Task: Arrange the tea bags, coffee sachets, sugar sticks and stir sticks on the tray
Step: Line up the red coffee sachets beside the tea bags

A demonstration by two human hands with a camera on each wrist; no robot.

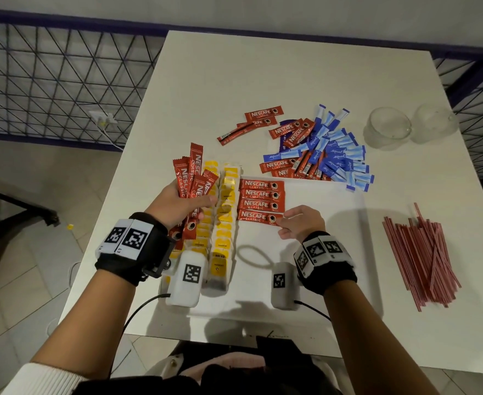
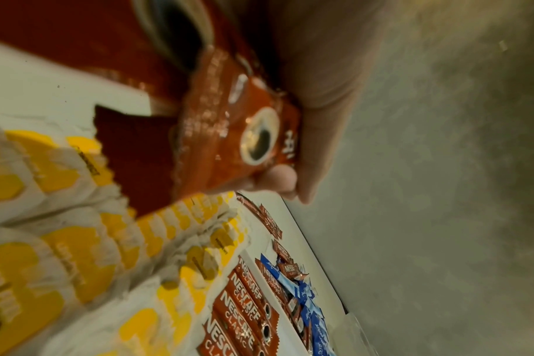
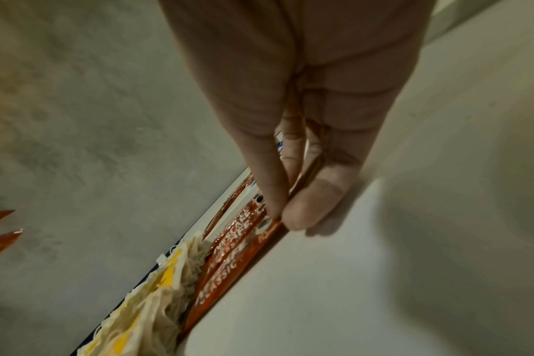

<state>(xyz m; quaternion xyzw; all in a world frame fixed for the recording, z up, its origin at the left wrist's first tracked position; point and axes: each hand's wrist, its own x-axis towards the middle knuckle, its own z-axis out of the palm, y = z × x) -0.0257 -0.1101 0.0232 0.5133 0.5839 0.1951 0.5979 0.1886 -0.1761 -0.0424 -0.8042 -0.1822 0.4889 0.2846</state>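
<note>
We find the tray point(image 1: 306, 295) at the table's point(image 1: 263, 81) near edge, tea bags point(image 1: 224, 223) in two rows along its left side, four coffee sachets point(image 1: 261, 201) stacked in a column just right of them. Behind the tray lies a mixed heap of sugar sticks point(image 1: 340, 155) and sachets; two glasses point(image 1: 388, 129) stand far right, stir sticks point(image 1: 422, 252) lie right of the tray.

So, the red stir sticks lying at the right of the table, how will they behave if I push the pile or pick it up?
The stir sticks look thin and straight, so probably light and slightly bendable. They lie loose and crossed on the white table, so a push would likely scatter or roll them. A pinch may lift only a few; gathering the bundle seems safer.
</note>
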